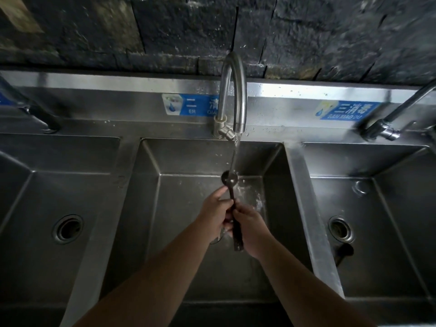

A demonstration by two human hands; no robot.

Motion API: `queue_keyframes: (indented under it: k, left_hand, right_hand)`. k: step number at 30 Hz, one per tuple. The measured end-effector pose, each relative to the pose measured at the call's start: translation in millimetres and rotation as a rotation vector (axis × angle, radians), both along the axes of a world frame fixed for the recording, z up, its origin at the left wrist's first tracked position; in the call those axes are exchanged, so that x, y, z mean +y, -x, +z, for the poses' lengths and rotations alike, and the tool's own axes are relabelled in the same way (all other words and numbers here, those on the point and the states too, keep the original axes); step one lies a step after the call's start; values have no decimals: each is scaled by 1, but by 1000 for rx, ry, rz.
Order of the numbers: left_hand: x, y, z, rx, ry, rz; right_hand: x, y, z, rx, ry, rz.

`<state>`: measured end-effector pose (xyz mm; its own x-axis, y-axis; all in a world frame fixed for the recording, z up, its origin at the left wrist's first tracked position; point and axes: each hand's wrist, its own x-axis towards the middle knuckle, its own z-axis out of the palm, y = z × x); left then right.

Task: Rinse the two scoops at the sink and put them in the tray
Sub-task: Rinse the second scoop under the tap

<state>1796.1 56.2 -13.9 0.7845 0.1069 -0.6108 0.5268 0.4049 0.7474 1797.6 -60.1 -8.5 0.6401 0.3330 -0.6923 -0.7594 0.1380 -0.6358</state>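
A dark, long-handled scoop [229, 178] is held over the middle sink basin [179, 161], its round bowl right under the stream of water from the curved steel faucet [233, 90]. My left hand [215, 213] grips the handle near its upper part, fingers wrapped around it. My right hand [252, 228] holds the lower handle, whose end [238, 244] sticks out below my fingers. Whether one scoop or two are in my hands I cannot tell. No tray is in view.
Three steel basins stand side by side. The left basin has a round drain [67, 228]. The right basin has a drain [341, 230] and a dark object [343, 252] lying near it. Another tap [387, 128] sits at the right, a dark one [40, 114] at the left.
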Motion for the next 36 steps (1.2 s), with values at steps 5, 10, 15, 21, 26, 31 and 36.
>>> queue_keyframes:
  k: [5,10,15,21,26,31,36]
  left_hand:
    - [-5,27,-1,63,10,-18]
    - [-10,50,5,114,-17,-13]
    - [-4,67,14,124,-77,-49]
    - [4,79,26,90,-96,-120]
    - [7,89,31,43,-129,-205]
    - [-10,88,39,33,-173,-310]
    - [-62,68,49,-22,-327,-409]
  right_hand:
    - [-10,31,5,30,50,6]
    - [-9,61,21,-274,526,190]
    - [-5,79,26,-416,699,200]
    - [-3,90,27,-380,744,210]
    - [-6,97,33,-319,668,143]
    - [-30,99,41,-291,623,78]
    - [-85,85,46,-330,677,48]
